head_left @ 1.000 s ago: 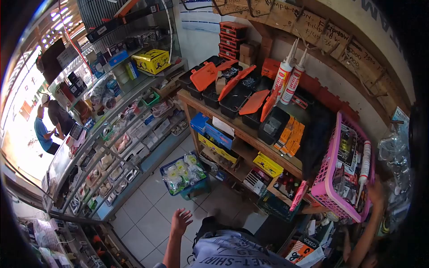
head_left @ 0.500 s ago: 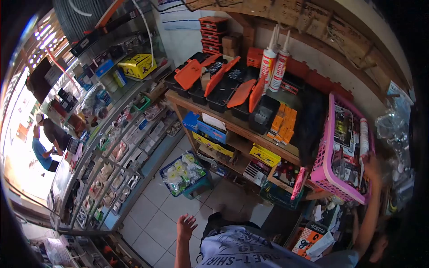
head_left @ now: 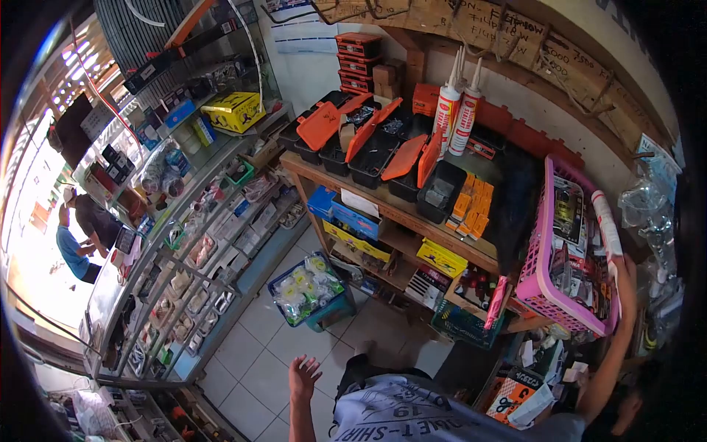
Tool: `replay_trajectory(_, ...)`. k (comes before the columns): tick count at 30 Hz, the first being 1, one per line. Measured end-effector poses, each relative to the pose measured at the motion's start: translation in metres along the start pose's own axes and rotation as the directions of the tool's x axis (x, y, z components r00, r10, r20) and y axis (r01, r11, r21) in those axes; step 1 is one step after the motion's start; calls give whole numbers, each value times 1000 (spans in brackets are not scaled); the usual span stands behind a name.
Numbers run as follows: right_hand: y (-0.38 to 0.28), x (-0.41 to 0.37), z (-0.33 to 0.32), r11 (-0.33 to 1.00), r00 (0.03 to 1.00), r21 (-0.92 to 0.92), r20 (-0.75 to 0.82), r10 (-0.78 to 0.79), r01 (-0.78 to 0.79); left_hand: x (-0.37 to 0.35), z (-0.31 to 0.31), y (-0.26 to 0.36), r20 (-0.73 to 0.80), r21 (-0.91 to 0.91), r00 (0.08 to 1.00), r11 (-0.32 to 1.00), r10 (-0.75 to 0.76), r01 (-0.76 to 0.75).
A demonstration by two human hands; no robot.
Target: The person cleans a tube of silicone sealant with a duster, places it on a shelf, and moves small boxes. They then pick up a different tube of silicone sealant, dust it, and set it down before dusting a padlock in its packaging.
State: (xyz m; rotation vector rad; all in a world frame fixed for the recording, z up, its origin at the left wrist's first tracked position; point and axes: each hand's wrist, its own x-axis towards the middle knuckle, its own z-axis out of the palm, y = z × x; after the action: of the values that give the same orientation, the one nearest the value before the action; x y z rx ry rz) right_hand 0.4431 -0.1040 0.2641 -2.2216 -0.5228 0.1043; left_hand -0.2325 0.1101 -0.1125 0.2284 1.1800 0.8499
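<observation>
My right hand [head_left: 622, 274] is at the right rim of a pink plastic basket [head_left: 536, 276]. Its fingers are closed around the lower end of a long white tube with red print [head_left: 606, 223], which leans along that rim. Packaged goods [head_left: 567, 214] fill the basket, several in blister cards. My left hand [head_left: 303, 377] hangs in the air over the tiled floor, fingers spread and holding nothing. Beyond it, a blue-rimmed bin [head_left: 335, 318] stands on the floor, heaped with clear plastic packs [head_left: 305, 283].
A wooden shelf [head_left: 401, 243] carries black organizer boxes with orange lids [head_left: 368, 158], upright sealant cartridges [head_left: 462, 121] and small orange boxes [head_left: 471, 206]. Glass display shelving [head_left: 213, 287] runs along the left. Two people [head_left: 77, 243] are outside at far left. Opened cartons [head_left: 515, 398] sit below the basket.
My right hand and the white tube have shifted right, from inside the basket to its right rim. My left hand stays nearly in place. The view has tilted slightly.
</observation>
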Motion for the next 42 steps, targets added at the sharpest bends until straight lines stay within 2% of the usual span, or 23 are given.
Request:
replay_trajectory(3,-23,-58,-10,996,999,77,27,43,-45,-11,14,0,-17,30,999,999,38,-37)
replay_trajectory(6,-35,-115,3,984,991,169,-113,76,-56,-18,42,10,40,101,995,990,95,-99)
replay_trajectory(9,-66,-150,1,952,944,291,280,-174,89,-23,76,20,130,153,981,975,144,-163)
replay_trajectory(11,-63,-165,14,903,920,406,285,-270,139,-24,103,27,372,225,915,941,156,-252)
replay_trajectory(12,-72,-169,15,909,874,408,409,-262,82,-28,119,32,374,233,915,940,151,-250)
replay_trajectory(13,-89,-176,23,874,781,485,557,-284,-28,-35,136,37,517,229,848,935,118,-270)
replay_trajectory(15,-106,-158,40,966,374,244,891,-259,88,-46,175,44,650,226,757,933,68,-278)
replay_trajectory(17,-141,-159,81,975,80,137,985,-153,177,-53,212,48,854,293,492,937,-168,-189)
replay_trajectory(19,-144,-165,123,967,-105,50,994,-24,251,-58,243,53,909,386,193,921,-368,-59)
replay_trajectory(20,-137,-169,144,966,-111,46,994,-19,254,-60,252,52,883,468,36,884,-468,-1)
replay_trajectory(21,-128,-173,164,927,-175,77,984,-12,367,-63,254,44,843,537,-21,842,-538,-52)
replay_trajectory(22,-121,-177,179,875,-235,113,972,1,471,-61,252,30,809,514,-100,780,-579,-357)
replay_trajectory(23,-117,-180,190,874,-232,111,973,2,473,-57,251,21,756,418,-158,653,-636,-631)
replay_trajectory(24,-114,-183,200,861,-230,121,973,-5,493,-74,266,38,519,612,-72,429,-852,-664)
replay_trajectory(27,-102,-182,213,865,-205,171,975,-81,472,-68,249,24,688,536,-82,582,-721,-612)
replay_trajectory(29,-110,-172,208,940,-151,115,986,-69,322,-62,235,30,679,607,-17,573,-734,-551)
replay_trajectory(31,-118,-161,187,978,-102,60,994,-40,201,-51,217,31,755,523,52,553,-654,-649)
replay_trajectory(32,-109,-151,176,897,90,197,964,-252,396,-74,236,68,538,786,209,396,-817,-474)
replay_trajectory(33,-103,-148,170,759,225,268,850,-476,594,-68,224,65,540,784,207,398,-816,-476)
replay_trajectory(34,-103,-152,170,755,223,266,850,-477,599,-56,205,52,677,708,265,508,-687,-490)
replay_trajectory(36,-102,-163,169,833,595,-12,705,-385,553,-50,193,47,798,602,363,663,-481,-445)
replay_trajectory(40,-55,-160,200,814,687,-156,638,-349,559,-47,177,59,827,511,416,813,-377,-279)
replay_trajectory(42,-48,-162,218,826,740,-179,573,-354,534,-46,170,64,763,500,559,845,-325,-191)
